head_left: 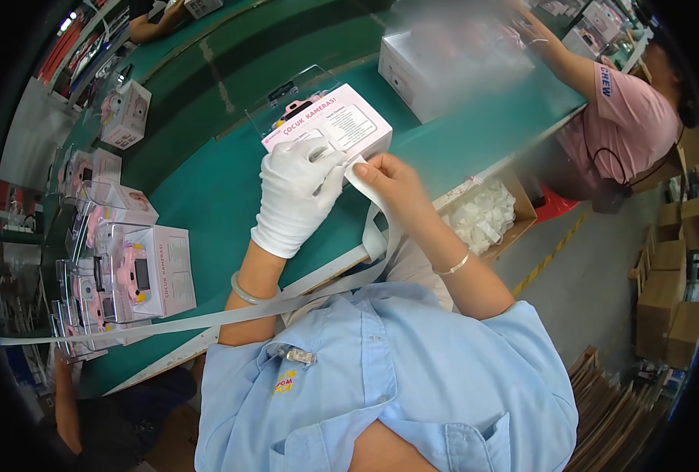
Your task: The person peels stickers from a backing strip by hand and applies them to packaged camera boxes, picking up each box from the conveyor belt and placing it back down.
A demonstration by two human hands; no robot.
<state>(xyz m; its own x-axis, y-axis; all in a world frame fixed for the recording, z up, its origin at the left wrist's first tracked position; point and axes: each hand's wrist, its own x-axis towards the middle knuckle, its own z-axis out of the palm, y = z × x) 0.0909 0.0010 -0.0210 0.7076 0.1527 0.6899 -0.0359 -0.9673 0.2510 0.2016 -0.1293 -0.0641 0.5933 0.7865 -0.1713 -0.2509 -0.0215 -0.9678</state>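
A white box with pink print lies in front of me on the green table. Its clear plastic cover sticks up at the far side, above a pink toy camera. My left hand, in a white glove, rests at the box's near edge with its fingers pinched together; what they hold, if anything, is too small to make out. My bare right hand, close beside it, grips a long white paper strip between thumb and fingers. The strip loops down and trails left across my front.
Several boxed pink toy cameras stand along the left side. A large white box sits at the back. A carton of crumpled white paper is beside the table at right. A co-worker in pink reaches over the table's far right.
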